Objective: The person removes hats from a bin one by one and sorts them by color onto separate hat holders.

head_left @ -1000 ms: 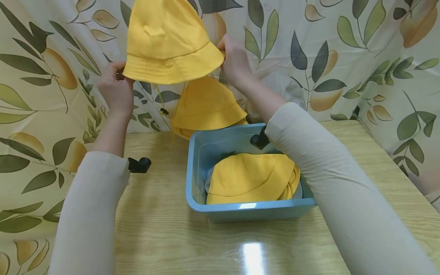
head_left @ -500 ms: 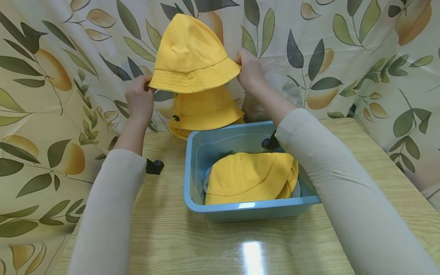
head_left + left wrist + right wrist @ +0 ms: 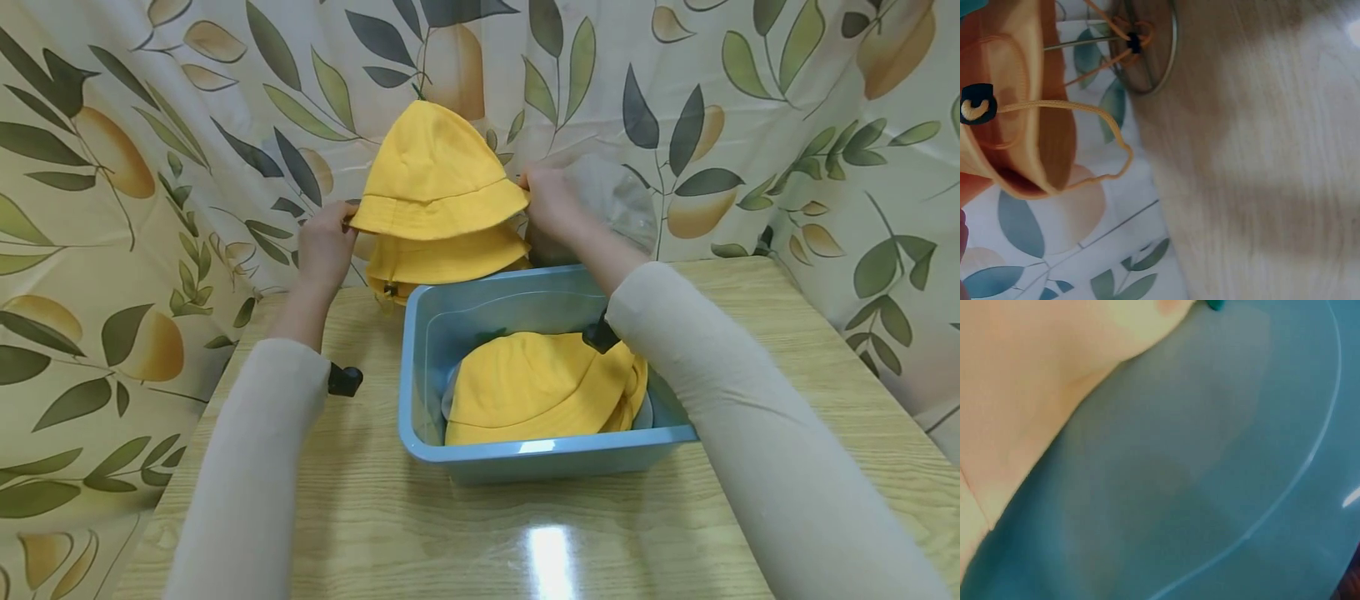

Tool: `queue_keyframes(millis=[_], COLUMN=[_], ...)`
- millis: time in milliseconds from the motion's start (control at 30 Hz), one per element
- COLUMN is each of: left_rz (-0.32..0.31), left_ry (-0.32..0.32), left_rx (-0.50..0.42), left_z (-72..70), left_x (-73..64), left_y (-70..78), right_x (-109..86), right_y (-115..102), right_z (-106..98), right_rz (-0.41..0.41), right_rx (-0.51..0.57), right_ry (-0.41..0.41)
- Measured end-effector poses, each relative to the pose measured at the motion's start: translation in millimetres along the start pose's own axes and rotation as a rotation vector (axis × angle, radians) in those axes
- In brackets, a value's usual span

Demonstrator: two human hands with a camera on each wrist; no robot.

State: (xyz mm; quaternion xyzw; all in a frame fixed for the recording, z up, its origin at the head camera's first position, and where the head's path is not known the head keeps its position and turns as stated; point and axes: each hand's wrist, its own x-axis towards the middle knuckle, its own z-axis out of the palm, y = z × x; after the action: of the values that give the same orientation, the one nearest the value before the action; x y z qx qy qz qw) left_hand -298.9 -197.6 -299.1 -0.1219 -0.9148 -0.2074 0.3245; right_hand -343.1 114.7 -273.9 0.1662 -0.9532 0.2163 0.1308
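A yellow bucket hat (image 3: 438, 179) hangs crown up between both hands in the head view, a small green tip on its crown. My left hand (image 3: 324, 246) pinches the brim at its left edge, and my right hand (image 3: 557, 204) grips the right edge. Directly below, a second yellow hat (image 3: 442, 260) is partly covered by the held one. In the left wrist view, a yellow cord (image 3: 1094, 109) with a black cord lock (image 3: 977, 105) dangles from a hat, near a metal ring base (image 3: 1169, 69) on the table.
A blue plastic bin (image 3: 547, 450) stands in front of the hats, with folded yellow hats (image 3: 540, 387) inside. Behind it on the right is a clear plastic bag (image 3: 615, 200). Patterned cloth (image 3: 817, 167) rises behind the wooden table (image 3: 390, 533).
Both hands have lowered the hat and carried it rightward, from high at the upper left down over the second hat. The bin and the hats inside stay put.
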Motion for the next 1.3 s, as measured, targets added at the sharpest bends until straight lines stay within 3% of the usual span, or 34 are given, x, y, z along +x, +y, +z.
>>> queue_keyframes(millis=[333,467,633,767,1000,1300], left_rz=[-0.103,-0.095,-0.138,-0.157,-0.143,-0.082], left_ry=[-0.113,-0.135,-0.195,-0.202,-0.182,-0.235], left_rx=[-0.004,0.013,0.004,-0.003,-0.013,0.026], left_z=[15.4,19.8,25.3,30.2,33.7,24.1], left_x=[-18.4,-23.5,-31.5,-36.9,-41.6,-43.1], left_y=[-7.3,-9.5,-11.3,-13.0,-13.7,-11.1], right_x=[-6.6,-9.1,-14.7,-17.7,-20.6,-22.6], right_y=[-2,-6,-8,-7,-6,-3], right_z=[12,17,25,29,31,24], right_rz=[-0.048,-0.077,-0.130,-0.149,-0.153,-0.129], right_rx=[-0.151,-0.209,-0.246,-0.267,-0.284,-0.210], right_ry=[-0.104,-0.152,-0.188,-0.199,-0.242,-0.308])
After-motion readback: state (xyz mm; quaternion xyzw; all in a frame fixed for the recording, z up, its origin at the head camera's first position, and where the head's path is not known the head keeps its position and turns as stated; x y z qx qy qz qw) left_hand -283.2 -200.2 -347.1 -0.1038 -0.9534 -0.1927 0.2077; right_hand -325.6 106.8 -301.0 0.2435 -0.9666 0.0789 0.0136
